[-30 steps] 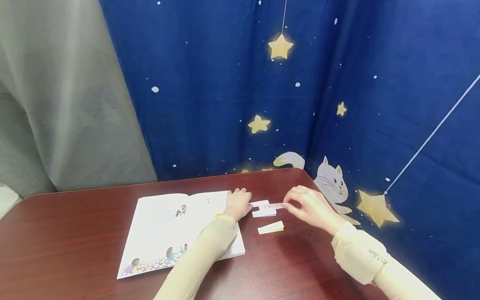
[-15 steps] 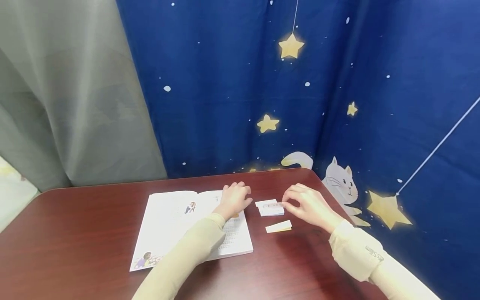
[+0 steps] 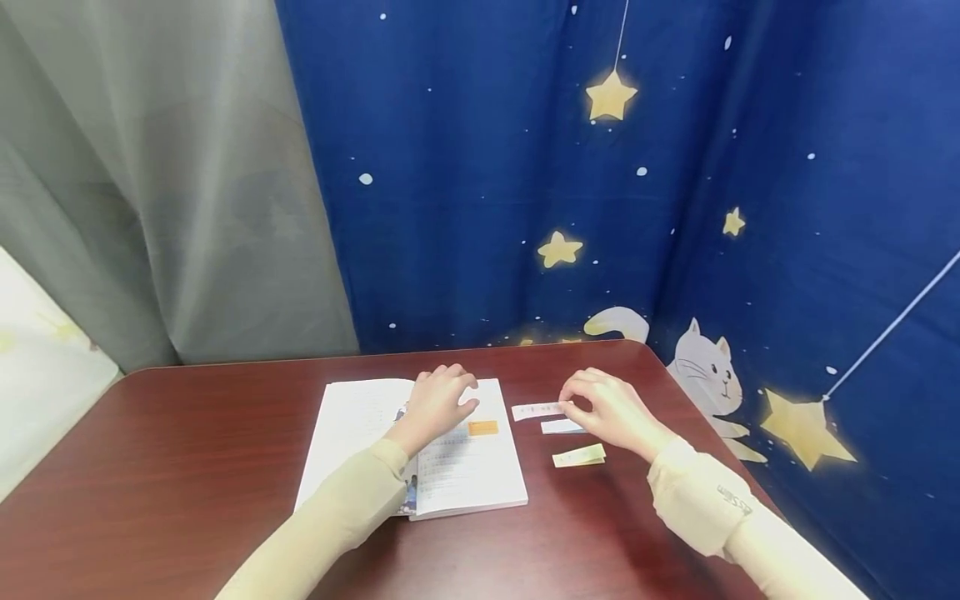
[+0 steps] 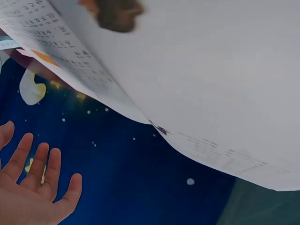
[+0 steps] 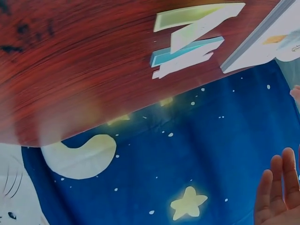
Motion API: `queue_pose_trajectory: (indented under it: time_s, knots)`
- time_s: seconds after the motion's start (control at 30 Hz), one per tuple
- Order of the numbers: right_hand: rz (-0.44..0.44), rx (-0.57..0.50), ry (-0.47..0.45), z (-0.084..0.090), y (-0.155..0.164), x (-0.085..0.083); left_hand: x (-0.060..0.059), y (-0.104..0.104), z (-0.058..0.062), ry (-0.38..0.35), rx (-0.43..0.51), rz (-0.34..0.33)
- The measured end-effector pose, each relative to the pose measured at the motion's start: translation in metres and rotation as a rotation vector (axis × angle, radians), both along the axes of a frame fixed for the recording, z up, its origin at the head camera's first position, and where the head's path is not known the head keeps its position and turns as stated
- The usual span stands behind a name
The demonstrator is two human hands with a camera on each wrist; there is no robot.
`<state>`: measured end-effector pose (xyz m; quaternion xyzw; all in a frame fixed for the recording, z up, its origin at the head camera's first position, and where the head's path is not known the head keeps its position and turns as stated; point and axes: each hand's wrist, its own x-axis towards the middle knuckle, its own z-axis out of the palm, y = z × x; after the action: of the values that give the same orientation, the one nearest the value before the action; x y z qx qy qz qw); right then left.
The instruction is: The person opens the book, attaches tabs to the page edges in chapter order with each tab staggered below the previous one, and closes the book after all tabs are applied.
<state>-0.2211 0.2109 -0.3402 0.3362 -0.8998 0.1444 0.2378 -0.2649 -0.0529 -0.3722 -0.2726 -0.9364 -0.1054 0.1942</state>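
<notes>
My left hand hovers with spread fingers over the middle of an open book, holding nothing. In the left wrist view its fingers are apart from the pages. Beside the book, my right hand pinches the right end of a pinkish paper strip with small dark marks. Just below that strip lies a folded blue-white paper strip. A folded yellow-green strip is nearer the front. In the right wrist view, the right thumb is hidden from sight.
An orange strip sits on the right page. The reddish-brown table extends far to the left. Behind it hang a grey curtain and a blue curtain with stars and a cat.
My left hand has moved left, off the book's right edge to its middle, uncovering the orange strip. The right hand has brought the pinkish strip leftward off the blue-white one. The head view has turned left.
</notes>
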Motion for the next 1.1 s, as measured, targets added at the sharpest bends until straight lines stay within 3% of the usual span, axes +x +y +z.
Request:
queue_pose_trajectory:
  time_s: [0.27, 0.47, 0.63, 1.1]
  knots:
    - [-0.015, -0.017, -0.071, -0.002, -0.006, -0.010, 0.001, -0.009, 0.005, 0.024, 0.023, -0.011]
    - [-0.039, -0.046, -0.194, -0.003, -0.010, -0.022, -0.001, -0.010, 0.006, 0.005, 0.037, -0.010]
    - [-0.027, -0.065, -0.301, -0.004, -0.015, -0.034, -0.003, -0.009, 0.004, -0.015, 0.046, -0.011]
    - [-0.067, -0.035, -0.471, -0.017, -0.022, -0.067, -0.013, 0.001, -0.006, -0.071, 0.041, -0.004]
